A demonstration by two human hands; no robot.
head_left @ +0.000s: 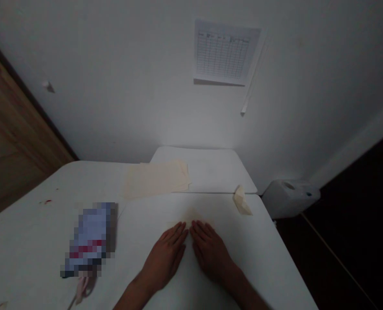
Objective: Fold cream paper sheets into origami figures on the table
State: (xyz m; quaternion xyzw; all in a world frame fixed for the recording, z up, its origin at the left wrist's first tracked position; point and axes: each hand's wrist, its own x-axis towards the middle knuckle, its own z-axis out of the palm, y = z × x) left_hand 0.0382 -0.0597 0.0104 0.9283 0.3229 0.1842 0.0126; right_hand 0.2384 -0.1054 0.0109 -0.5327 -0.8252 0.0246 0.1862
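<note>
Side by side on the white table (pixel 140 224), my left hand (pixel 166 256) and my right hand (pixel 211 253) lie palm down, fingers stretched out and nearly meeting. Under and just beyond their fingertips shows the pointed tip of a thin cream paper (pixel 193 213). Both hands press on it and cover most of it, so its full shape is hidden. To the right, apart from my right hand, sits a small folded cream paper (pixel 242 202). Farther back on the left lies a stack of flat cream paper sheets (pixel 155 178).
A blurred-out blue object (pixel 91 239) with a cord lies on the left of the table. Behind is a white wall with a printed chart (pixel 225 54). A white plastic container (pixel 291 199) stands beyond the right edge, and wooden panelling (pixel 10 129) is at far left.
</note>
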